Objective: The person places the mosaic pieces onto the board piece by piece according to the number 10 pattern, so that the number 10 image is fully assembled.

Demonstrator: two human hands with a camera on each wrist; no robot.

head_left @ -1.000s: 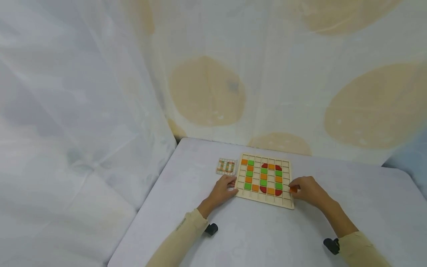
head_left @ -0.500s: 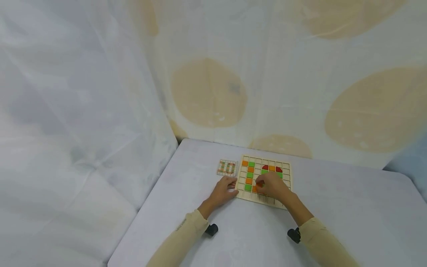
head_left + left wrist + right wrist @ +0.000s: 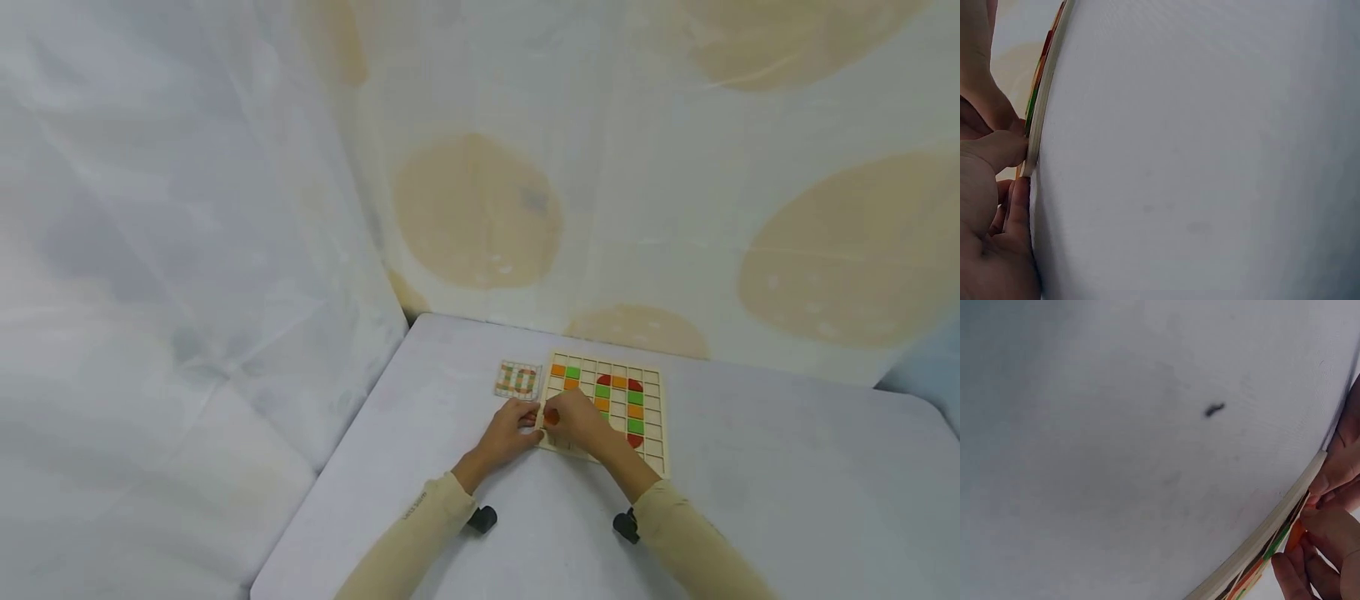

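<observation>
Two hands met at the near-left corner of a pale wooden grid board [image 3: 651, 417], which lay flat on the white table [image 3: 787, 500] and carried orange, green and red tiles in its cells. The right hand [image 3: 576, 419] pinched a small orange tile [image 3: 1294, 534] between its fingertips over that corner, hiding the cells beneath. The left hand [image 3: 508, 433] pressed thumb and fingers against the board's left edge. Just beyond it lay a small pattern card [image 3: 517, 379]. Draped sheeting with tan ovals [image 3: 480, 212] stood behind the table.

Table [image 3: 787, 483]: grid board [image 3: 654, 417], probably card [image 3: 518, 380].
</observation>
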